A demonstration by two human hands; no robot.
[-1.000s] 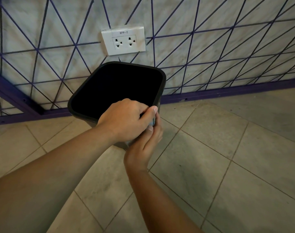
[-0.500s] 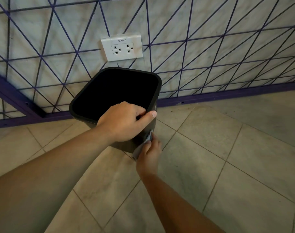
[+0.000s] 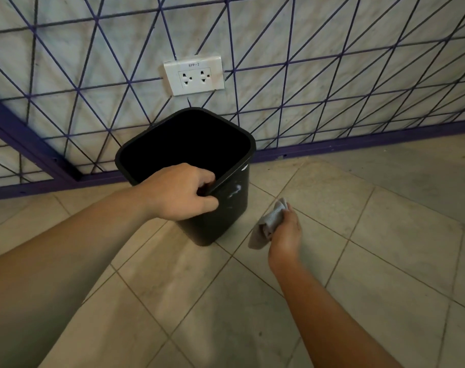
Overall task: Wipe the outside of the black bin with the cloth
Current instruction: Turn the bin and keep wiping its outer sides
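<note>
The black bin [image 3: 220, 208] stood on the tiled floor [image 3: 358, 261] close to the wall, at about twelve o'clock from the person, directly below a white double socket [image 3: 194, 75] set in the marbled wall behind a purple lattice [image 3: 305, 83]. The left hand [image 3: 178, 192] gripped the near rim of the bin at its corner, fingers curled over the edge into the dark interior and the thumb pressed against the outer face, so the bin appeared steadied and perhaps tipped slightly, though the tilt could not be told for certain. The right hand [image 3: 284, 232] was at about two o'clock from the bin's base, near it but not touching, its fingers closed round a bunched grey cloth [image 3: 268, 224] whose loose end hung toward the floor. The cloth was clear of the bin, so no wiping stroke was under way. The side facing the right hand showed a pale smear [image 3: 235, 191] and faint scuffs just below the rim, which suggested that this face at least was not finished. The job therefore seemed to be in progress rather than near its end: the visible face still needed a pass over the smear, and the sides toward the wall and under the left arm were hidden, so their condition could not be judged.
</note>
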